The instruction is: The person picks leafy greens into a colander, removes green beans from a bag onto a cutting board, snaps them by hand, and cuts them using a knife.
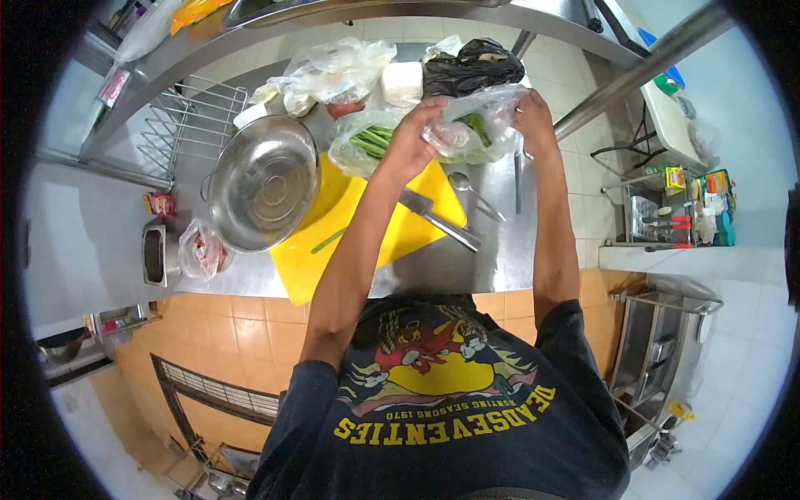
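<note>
My left hand (417,135) and my right hand (534,122) grip opposite sides of a clear plastic bag (487,125) with green vegetables inside, held up above the far side of the table. Just left of my left hand lies another clear bag (365,140) with long green beans. Below my forearms is a yellow cutting board (400,237). A knife with a metal handle (452,231) lies across it, its blade partly hidden by my left arm. One green bean (328,240) is on the board. A spoon (475,196) rests beside the board's right edge.
A large metal bowl (265,183) stands left, overlapping the board. Behind are a white plastic bag (342,71), a white block-like package (402,83) and a black bag (475,68). A wire rack (187,125) stands back left. A metal shelf edge (400,25) runs overhead.
</note>
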A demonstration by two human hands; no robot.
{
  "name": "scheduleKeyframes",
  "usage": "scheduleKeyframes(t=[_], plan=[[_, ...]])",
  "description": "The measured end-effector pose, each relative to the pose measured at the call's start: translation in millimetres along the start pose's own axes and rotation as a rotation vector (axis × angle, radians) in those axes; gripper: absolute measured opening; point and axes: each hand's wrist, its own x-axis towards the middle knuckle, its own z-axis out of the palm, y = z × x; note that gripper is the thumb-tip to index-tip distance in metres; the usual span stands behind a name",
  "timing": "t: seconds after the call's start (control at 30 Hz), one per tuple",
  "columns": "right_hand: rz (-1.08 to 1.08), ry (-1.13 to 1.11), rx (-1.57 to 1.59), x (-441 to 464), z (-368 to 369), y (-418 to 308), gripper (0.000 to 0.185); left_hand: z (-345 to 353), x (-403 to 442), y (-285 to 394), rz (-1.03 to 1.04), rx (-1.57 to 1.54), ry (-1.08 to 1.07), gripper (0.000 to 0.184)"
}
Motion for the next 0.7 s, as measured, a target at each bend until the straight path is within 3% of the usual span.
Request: scheduleKeyframes(t=[0.07,0.17,0.27,0.3,0.4,0.5,0.53,0.57,0.6,0.63,0.67,0.7], plan=[[-0.018,0.027,0.082,-1,8,-8,0.017,2,9,0,0.070,0.140,-0.033,0.018],[0.124,-0.033,0.089,23,-7,24,0.019,0,9,3,0.401,1.002,-0.088,0.023],[0.284,-0.036,0.300,30,-6,37,0.020,-22,2,-13,0.566,1.656,-0.092,0.031],[0.311,-0.032,0.377,17,6,23,0.019,-24,-2,-19,0.545,1.795,-0.018,0.047],[0.319,-0.127,0.489,18,7,18,0.018,0,-17,-17,0.231,1.953,0.191,0.063],[0.308,-0.172,0.524,24,1,12,0.018,-14,7,-25,0.355,1.621,0.266,0.068],[0.310,-0.171,0.532,23,2,7,0.018,-15,11,-23,0.332,1.375,0.213,0.070],[0.322,-0.344,0.576,28,-8,9,0.018,-17,15,-21,0.306,1.129,0.162,0.071],[0.329,-0.375,0.549,31,-16,15,0.017,-12,16,-15,0.281,0.884,0.112,0.073],[0.337,-0.406,0.521,32,-21,20,0.017,5,14,-15,0.167,0.541,0.183,0.071],[0.343,-0.436,0.494,35,-25,25,0.017,-1,16,-17,0.116,0.424,0.179,0.073],[0.290,-0.157,0.291,10,-5,17,0.021,-16,23,-23,0.065,0.306,0.173,0.075]])
